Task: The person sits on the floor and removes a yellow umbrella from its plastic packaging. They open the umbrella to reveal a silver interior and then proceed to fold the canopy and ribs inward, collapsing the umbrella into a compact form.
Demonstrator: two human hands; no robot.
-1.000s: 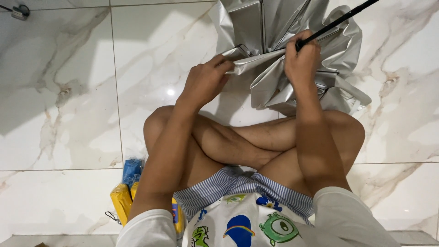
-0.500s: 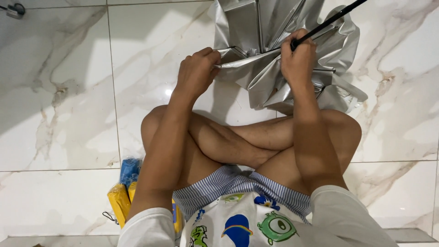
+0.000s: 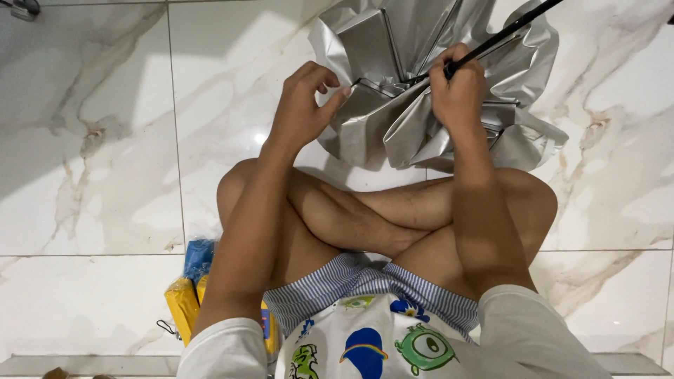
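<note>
A collapsed silver umbrella (image 3: 393,105) with a crumpled shiny canopy lies on the marble floor in front of my crossed legs. Its black shaft (image 3: 516,24) runs up to the top right. My right hand (image 3: 460,91) is closed around the shaft just above the canopy. My left hand (image 3: 302,112) pinches a fold of the silver fabric at the canopy's left edge, fingers bent.
I sit cross-legged on white marble floor tiles (image 3: 91,154) with grey and brown veins. A yellow and blue packet (image 3: 189,295) lies beside my left hip. A small metal fitting (image 3: 24,8) shows at the top left corner.
My left hand has shifted along the canopy's left edge to a new fold, and the silver fabric has been gathered closer around the shaft. My right hand kept its hold.
</note>
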